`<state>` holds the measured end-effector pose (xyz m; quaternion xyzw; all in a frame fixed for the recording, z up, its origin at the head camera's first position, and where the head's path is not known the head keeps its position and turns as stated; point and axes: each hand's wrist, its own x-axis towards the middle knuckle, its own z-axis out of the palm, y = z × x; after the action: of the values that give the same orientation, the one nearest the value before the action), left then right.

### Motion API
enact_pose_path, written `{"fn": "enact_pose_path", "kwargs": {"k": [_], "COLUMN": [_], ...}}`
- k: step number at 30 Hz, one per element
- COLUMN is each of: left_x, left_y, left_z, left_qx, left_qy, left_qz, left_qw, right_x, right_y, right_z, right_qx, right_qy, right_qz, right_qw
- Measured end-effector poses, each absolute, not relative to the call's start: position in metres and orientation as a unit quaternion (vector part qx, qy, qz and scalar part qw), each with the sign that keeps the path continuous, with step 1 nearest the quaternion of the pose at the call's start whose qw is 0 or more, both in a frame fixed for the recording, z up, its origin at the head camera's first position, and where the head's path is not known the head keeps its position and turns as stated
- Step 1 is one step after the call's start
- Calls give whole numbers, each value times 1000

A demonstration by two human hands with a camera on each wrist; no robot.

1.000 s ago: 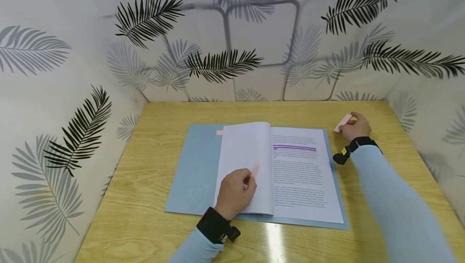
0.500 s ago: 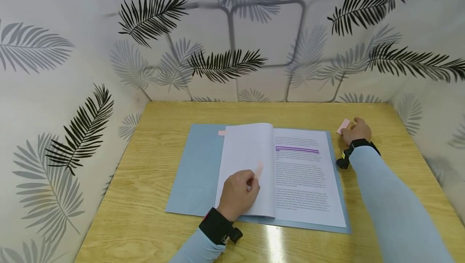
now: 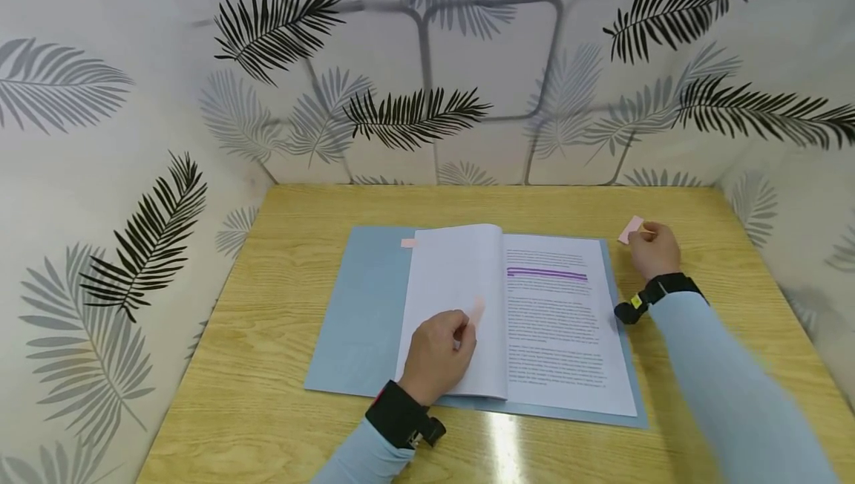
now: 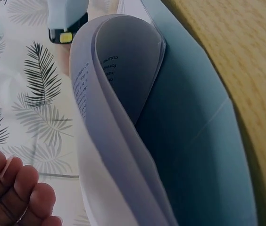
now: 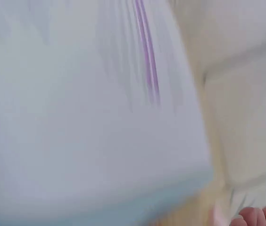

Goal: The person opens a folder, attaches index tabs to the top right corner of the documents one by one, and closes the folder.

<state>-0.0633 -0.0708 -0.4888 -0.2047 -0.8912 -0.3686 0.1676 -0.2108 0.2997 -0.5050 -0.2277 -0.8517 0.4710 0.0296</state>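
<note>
My left hand (image 3: 437, 356) is over the turned left page (image 3: 447, 269) of an open booklet, thumb and index finger pinching a thin pale pink sticky tab (image 3: 477, 311). In the left wrist view its curled fingers (image 4: 23, 181) show beside the arched pages. A pink pad of sticky tabs (image 3: 630, 230) lies on the table at the back right. Right beside it is my right hand (image 3: 656, 250), loosely curled; contact with the pad cannot be made out. The right wrist view shows a gap between thumb and fingers, with nothing held.
The booklet has a blue cover (image 3: 361, 306) and a printed right page (image 3: 554, 321) with purple highlighted lines (image 3: 546, 273). Another pink tab (image 3: 408, 243) sticks out at the left page's edge. Leaf-patterned cloth (image 3: 481, 157) stands behind the wooden table (image 3: 254, 335).
My right hand held the pink pad a second ago, set it down on the table and has let it go. The left hand keeps its place with the tab.
</note>
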Motion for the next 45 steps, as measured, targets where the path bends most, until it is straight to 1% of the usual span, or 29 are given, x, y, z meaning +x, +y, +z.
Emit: {"fn": "enact_pose_path", "kwargs": {"k": [2,8,12,16,19,21,24,27,30,34,36,39,45], "left_x": [-65,-70,-72,-73,-73,-73,-72,-71,-69,-65,-64,-62,-59], "left_y": [-71,-69,-64,-56,-50,-47,-44,-42,-42,-44,-44,-43,-41], "left_z": [-488,-483,-479,-474,-471,-471,-471,-472,-473,-473,-471,-469,-468], "left_qx": [-208,-218,-216,-213,-215,-215,-217,-215,-204,-190,-187,-181,-161], "left_qy": [-889,-884,-881,-880,-875,-871,-868,-869,-871,-865,-858,-852,-849], "left_qz": [-371,-380,-390,-399,-412,-421,-427,-425,-421,-432,-444,-454,-463], "left_qw": [166,162,157,142,133,132,132,135,148,172,179,187,196], "right_x": [-195,-145,-122,-104,-92,-86,-81,-79,-79,-77,-75,-73,-70], "right_y": [283,226,192,163,143,132,121,117,118,122,123,123,122], "right_z": [-498,-474,-465,-459,-459,-461,-464,-468,-472,-476,-476,-476,-474], "right_qx": [-188,-16,75,114,106,87,57,48,82,169,208,240,265], "right_qy": [-846,-829,-806,-776,-746,-727,-706,-719,-776,-852,-864,-865,-859], "right_qz": [498,554,575,607,643,669,700,692,624,462,396,346,316], "right_qw": [20,-76,-114,-132,-136,-128,-95,-42,38,178,232,271,305]}}
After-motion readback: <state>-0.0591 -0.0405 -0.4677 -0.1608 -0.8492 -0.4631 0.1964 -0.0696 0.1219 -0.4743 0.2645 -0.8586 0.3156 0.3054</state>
